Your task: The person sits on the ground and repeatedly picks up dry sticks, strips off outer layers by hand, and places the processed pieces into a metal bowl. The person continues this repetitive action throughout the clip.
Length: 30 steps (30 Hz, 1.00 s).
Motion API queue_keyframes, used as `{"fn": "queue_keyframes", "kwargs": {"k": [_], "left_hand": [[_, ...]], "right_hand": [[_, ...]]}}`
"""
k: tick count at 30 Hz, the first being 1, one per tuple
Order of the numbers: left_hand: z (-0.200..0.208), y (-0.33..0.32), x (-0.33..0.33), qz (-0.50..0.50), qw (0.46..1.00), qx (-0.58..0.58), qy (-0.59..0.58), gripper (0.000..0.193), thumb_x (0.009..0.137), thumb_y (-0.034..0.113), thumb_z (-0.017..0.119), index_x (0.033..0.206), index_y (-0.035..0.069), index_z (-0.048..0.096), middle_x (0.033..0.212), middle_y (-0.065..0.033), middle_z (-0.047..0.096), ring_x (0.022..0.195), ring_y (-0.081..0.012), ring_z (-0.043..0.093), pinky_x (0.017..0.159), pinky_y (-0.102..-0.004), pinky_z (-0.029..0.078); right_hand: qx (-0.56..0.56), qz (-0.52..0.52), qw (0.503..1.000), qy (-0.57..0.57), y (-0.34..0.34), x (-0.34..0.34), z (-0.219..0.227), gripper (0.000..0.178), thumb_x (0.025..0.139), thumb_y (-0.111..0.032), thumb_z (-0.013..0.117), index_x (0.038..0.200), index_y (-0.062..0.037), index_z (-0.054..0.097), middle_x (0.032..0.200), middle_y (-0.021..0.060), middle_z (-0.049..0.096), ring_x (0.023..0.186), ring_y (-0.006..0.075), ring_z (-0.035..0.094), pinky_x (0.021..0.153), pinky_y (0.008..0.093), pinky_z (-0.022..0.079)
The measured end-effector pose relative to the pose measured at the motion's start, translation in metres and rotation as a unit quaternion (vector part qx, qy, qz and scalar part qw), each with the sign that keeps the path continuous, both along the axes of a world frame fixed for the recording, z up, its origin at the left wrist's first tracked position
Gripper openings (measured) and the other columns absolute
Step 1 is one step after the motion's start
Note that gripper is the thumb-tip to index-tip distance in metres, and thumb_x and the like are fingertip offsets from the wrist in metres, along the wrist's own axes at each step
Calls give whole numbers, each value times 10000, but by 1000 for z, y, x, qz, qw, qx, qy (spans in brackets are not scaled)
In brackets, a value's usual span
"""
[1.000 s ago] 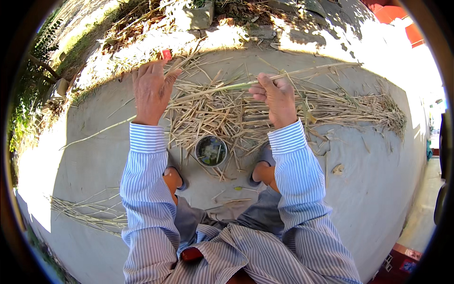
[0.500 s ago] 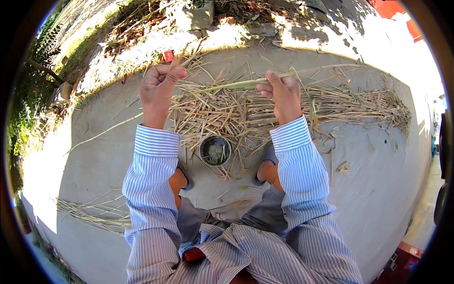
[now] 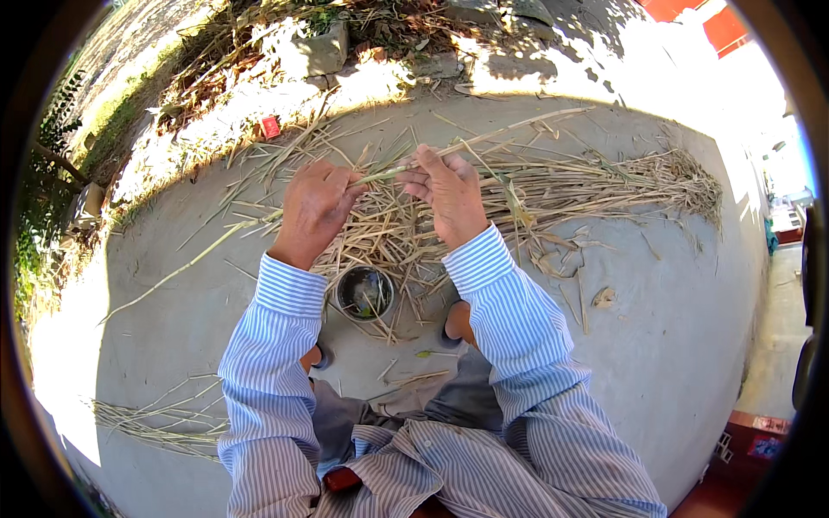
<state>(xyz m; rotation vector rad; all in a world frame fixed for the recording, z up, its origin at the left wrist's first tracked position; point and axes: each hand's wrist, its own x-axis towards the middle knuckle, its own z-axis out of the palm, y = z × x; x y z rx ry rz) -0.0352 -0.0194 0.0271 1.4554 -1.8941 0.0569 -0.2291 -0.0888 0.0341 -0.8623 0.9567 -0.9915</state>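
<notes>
My left hand [image 3: 318,211] and my right hand [image 3: 447,192] are raised over a pile of short straw pieces [image 3: 384,231]. Between them runs a long greenish stalk [image 3: 380,176], pinched by both hands. Its pale dry end reaches past my right hand toward the far right, and a strip of dry leaf hangs beside that hand. Another thin stem stretches leftward from behind my left wrist; whether it belongs to the same stalk, I cannot tell. Below the hands stands a small dark round container [image 3: 364,293] with liquid and green bits in it.
A bundle of long dry stalks [image 3: 622,183] lies on the concrete at right. More thin stems [image 3: 164,425] lie at lower left. A small red packet [image 3: 270,127] sits at the far edge, near stone blocks [image 3: 319,52] and dry leaves. My feet flank the container.
My left hand has come down and rightward onto the stalk, and now grips it. My right hand has moved left with the stalk, so the hands are closer together. The view has shifted slightly.
</notes>
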Motion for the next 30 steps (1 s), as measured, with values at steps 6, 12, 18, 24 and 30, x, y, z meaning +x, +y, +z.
{"fn": "queue_keyframes", "kwargs": {"k": [6,12,18,24,30], "left_hand": [[4,15,37,20,996,85,-3,175,714,164,735,777,74,599,677,-97,573,694,-309,555,656,-423,410],[9,27,68,53,988,144,-17,171,707,129,734,782,54,600,677,-82,587,685,-292,566,666,-405,426],[13,15,13,16,983,114,141,161,730,97,736,824,18,633,799,-99,652,753,-232,619,690,-338,479],[11,20,36,33,977,128,167,172,766,115,746,844,0,644,805,-91,648,743,-187,611,689,-298,481],[11,34,66,65,946,198,246,162,812,126,725,868,-7,651,780,-47,645,737,-102,583,681,-253,461]], "right_hand": [[-15,-130,991,-40,-46,-56,1,270,901,-248,629,988,6,598,895,108,675,746,134,614,657,256,507],[-6,-163,983,-84,-67,-90,4,216,900,-214,641,945,-3,618,887,97,668,735,127,602,620,235,513],[-14,-116,986,-122,-51,-71,13,216,899,-194,645,983,3,614,894,94,666,775,149,633,664,249,541],[-6,-177,947,-266,-70,-113,16,234,895,-205,654,1045,-34,600,1013,71,658,909,160,624,725,274,534],[-60,-217,924,-309,-69,-136,26,216,905,-200,642,1030,-29,599,1000,83,659,870,158,627,693,258,531]]}}
